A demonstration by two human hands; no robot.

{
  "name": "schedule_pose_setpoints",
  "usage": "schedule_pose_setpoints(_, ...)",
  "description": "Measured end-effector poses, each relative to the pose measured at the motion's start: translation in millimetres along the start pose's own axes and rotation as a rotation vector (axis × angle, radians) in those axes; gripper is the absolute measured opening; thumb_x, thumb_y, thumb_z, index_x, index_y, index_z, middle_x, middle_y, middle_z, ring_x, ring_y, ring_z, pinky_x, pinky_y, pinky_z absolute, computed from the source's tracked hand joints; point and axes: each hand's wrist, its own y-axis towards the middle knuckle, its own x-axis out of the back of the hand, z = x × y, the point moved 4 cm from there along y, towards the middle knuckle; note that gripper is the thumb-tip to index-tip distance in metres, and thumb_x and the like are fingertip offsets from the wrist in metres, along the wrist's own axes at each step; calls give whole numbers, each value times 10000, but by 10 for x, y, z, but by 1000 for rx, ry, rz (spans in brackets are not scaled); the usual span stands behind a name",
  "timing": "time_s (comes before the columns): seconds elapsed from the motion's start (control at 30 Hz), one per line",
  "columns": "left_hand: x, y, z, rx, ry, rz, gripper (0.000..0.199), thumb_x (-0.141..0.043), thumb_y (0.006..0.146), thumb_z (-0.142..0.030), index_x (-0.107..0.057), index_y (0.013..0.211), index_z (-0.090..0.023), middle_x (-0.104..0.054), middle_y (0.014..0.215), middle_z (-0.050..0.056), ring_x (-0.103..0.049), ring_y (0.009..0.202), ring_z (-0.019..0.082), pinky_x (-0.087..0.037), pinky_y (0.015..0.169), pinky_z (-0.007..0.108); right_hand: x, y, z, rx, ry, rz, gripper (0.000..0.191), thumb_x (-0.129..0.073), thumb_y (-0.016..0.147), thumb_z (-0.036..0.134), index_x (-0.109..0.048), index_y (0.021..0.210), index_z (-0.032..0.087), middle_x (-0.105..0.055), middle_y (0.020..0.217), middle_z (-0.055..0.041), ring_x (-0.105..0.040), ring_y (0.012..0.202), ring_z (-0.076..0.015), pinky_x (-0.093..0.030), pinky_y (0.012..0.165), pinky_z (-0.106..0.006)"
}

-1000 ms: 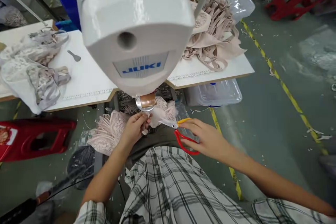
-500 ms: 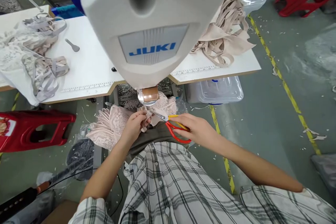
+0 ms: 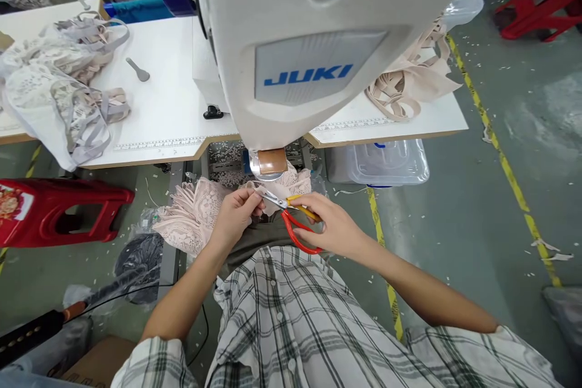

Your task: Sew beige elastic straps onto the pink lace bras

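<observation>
In my right hand (image 3: pixel 330 221) is a pair of scissors (image 3: pixel 297 236) with one red and one yellow handle loop. Their blades point left and reach the fingertips of my left hand (image 3: pixel 237 212). That hand is closed in a pinch on the edge of pale pink lace fabric, mostly hidden by the fingers. More pink lace pieces (image 3: pixel 193 212) lie bunched to the left of my left hand, and another lace part (image 3: pixel 297 180) shows behind the scissors. The white sewing machine head (image 3: pixel 309 76) hangs just above, its rounded metal and brown lower end (image 3: pixel 271 162) close over the lace.
On the white table (image 3: pixel 168 79) lie a grey spoon-shaped tool (image 3: pixel 137 70) and a heap of pale lace garments (image 3: pixel 68 91) at left. Beige fabric strips (image 3: pixel 413 88) lie at right. Below stand a clear plastic box (image 3: pixel 386 163) and a red stool (image 3: pixel 63 212).
The camera view has shifted, so the machine appears further right. The red handle loop has swung wider from the yellow one. My left hand keeps its pinch beside the blades.
</observation>
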Motion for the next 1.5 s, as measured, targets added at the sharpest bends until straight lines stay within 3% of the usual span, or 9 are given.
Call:
schedule_pose_setpoints(0.27, 42, -31, -64, -52, 136, -29, 339, -638, 880, -445, -645, 721, -146, -634, 696, 4, -540, 605, 95, -427, 612, 218, 36, 92, 28, -36, -4, 56, 381, -607, 885, 293, -621, 1265, 281, -679, 1208, -65, -666, 958, -206, -530, 791, -329)
schedule_pose_setpoints(0.47, 12, -24, 85, -43, -132, -39, 314, -654, 878, -406, -593, 700, -154, -517, 617, -37, -416, 535, 63, -323, 525, 197, 155, -114, -66, -111, -3, 2, 334, -601, 895, 331, -675, 1218, 293, -709, 1065, -52, -627, 704, -156, -498, 642, -297)
schedule_pose_setpoints(0.63, -49, 8, 137, 2, -424, 12, 279, -700, 838, -390, -616, 739, -143, -401, 568, -68, -337, 506, 50, -295, 506, 184, 649, -69, -309, -200, -192, -87, 373, -609, 896, 429, -684, 1236, 295, -711, 994, -72, -625, 714, -187, -493, 639, -325)
schedule_pose_setpoints(0.83, -123, 39, 8, 50, -388, 47, 291, -666, 839, -425, -640, 837, -135, -506, 613, -52, -415, 511, 38, -353, 514, 166, 1362, 590, -518, -142, -642, -394, 450, -523, 950, 368, -605, 1327, 135, -641, 1279, -200, -590, 1158, -337, -467, 913, -440)
schedule_pose_setpoints(0.97, -204, -6, -90, 233, -211, 258, 268, -608, 830, -387, -648, 898, -131, -631, 633, 3, -496, 448, 75, -328, 415, 191, 957, 621, -144, 181, -602, -449, 474, -586, 925, 452, -596, 1264, 122, -667, 1179, -215, -610, 1121, -324, -501, 922, -434)
schedule_pose_setpoints(1.13, -262, -68, -161, 330, 150, 472, 263, -495, 882, -290, -642, 729, -134, -657, 610, 52, -541, 442, 114, -365, 419, 226, 111, 406, 121, 602, -517, 78, 280, -478, 958, 173, -665, 1164, 209, -732, 1043, -101, -688, 884, -209, -519, 682, -300)
schedule_pose_setpoints(1.3, 0, -111, -13, -307, 562, -183, 313, -543, 919, -427, -656, 1049, -165, -707, 938, 103, -663, 915, 223, -513, 868, 385, 404, 459, -290, 32, -121, -279, 218, -565, 940, 376, -673, 900, 192, -693, 745, -43, -630, 673, -164, -446, 589, -268)
schedule_pose_setpoints(1.4, -231, -72, 427, -190, 198, 73, 620, -592, 880, -567, -484, 1375, -210, -705, 997, 99, -681, 950, 242, -519, 892, 433, 357, 442, -442, -300, 562, -384, 266, -645, 856, 457, -599, 811, 199, -600, 634, 24, -519, 539, -109, -398, 504, -228)
schedule_pose_setpoints(1.5, -637, -112, 657, 47, -354, 385, 984, -558, 760, -805, -206, 1551, -337, -647, 1278, 108, -672, 1101, 310, -520, 934, 495, 49, 445, -248, -407, 1201, -215, 283, -727, 766, 433, -608, 863, 195, -650, 713, 14, -564, 572, -104, -467, 525, -216)
